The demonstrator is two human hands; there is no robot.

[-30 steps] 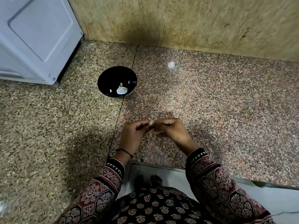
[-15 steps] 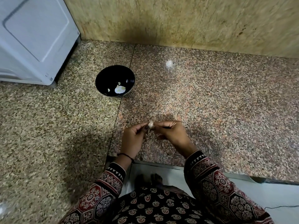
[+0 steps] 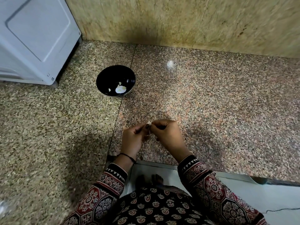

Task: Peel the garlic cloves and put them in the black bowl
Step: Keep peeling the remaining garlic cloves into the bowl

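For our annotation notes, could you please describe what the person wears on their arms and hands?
The left sleeve and right sleeve are long and dark, with red and cream floral medallions and black-and-white triangle cuffs. A thin black thread circles the left wrist.

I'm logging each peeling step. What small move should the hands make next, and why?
Probably pull the skin off the garlic clove: left hand and right hand both pinch it above the counter, so peeling looks unfinished, and the black bowl lies beyond them.

Garlic clove [image 3: 149, 122] all but buried between left grip [image 3: 134, 137] and right grip [image 3: 167, 135], pale bits [image 3: 120, 89] in the black bowl [image 3: 105, 77] too small to call, white appliance [image 3: 35, 38] cut off at left.
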